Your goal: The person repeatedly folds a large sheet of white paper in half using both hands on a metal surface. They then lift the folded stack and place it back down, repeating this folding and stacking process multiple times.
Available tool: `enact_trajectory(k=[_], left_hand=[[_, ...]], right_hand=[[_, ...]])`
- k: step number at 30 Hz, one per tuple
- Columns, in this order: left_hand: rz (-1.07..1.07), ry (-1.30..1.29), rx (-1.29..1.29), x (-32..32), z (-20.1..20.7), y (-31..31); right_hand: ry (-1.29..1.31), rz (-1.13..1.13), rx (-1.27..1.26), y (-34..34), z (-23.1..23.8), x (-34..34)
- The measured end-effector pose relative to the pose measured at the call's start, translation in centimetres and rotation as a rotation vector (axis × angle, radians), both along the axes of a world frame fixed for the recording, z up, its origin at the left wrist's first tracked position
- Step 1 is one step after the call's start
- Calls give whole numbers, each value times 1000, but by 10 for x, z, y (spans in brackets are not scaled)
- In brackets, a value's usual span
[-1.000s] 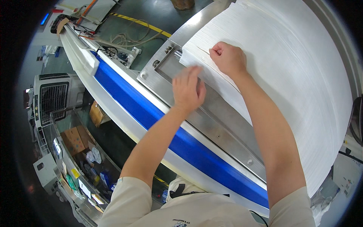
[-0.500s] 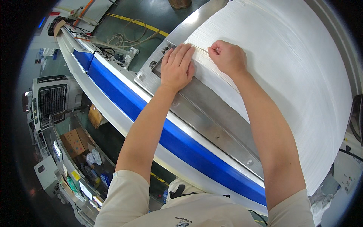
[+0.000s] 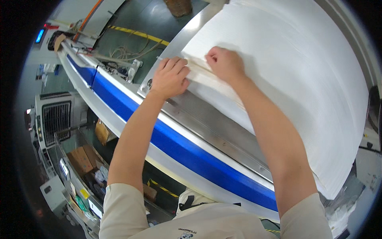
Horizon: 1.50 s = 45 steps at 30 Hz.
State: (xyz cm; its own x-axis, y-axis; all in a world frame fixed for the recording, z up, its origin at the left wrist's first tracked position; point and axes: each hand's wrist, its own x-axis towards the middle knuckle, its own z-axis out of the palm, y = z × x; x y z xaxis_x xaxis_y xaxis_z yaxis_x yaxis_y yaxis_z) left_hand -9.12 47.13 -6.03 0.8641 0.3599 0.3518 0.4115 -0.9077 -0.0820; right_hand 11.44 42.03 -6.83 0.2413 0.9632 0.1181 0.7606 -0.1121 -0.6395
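A broad stack of thin white sheets (image 3: 286,79) fans over a metal table, its near edge lifted in a raised fold. My left hand (image 3: 171,77) is closed with curled fingers over the stack's left corner, gripping the edge of the sheet. A short, thin white tip pokes out beyond its fingers. To its right, my right hand (image 3: 226,64) is bent into a fist against the fold, pinching the sheet; its fingertips are mostly hidden. Below both hands runs a flat steel plate (image 3: 215,131) with screws along it.
A long blue and white rail (image 3: 191,159) curves between my body and the steel plate. Hoses (image 3: 123,53) lie on the floor at the far left. Lower left are a cardboard box (image 3: 82,160) in a cart and a grilled grey unit (image 3: 57,117).
Both hands have shifted left with the sheet's edge, and the fold has widened. My left hand has gone from flat fingers on the steel plate to curled fingers on the sheet.
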Motion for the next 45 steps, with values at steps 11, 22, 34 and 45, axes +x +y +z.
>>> enact_trajectory(k=[11,22,34,45], left_hand=[[82,845,-127,45,43,-16],[141,792,41,-16,-38,83],[189,802,-39,-32,-18,95],[312,948,34,21,-5,18]], right_hand=[[-288,-473,-422,-334,-3,84],[-559,-971,-755,-703,8,315],[-363,-762,-1346,-855,47,425],[-502,-901,-1278,-860,74,405]])
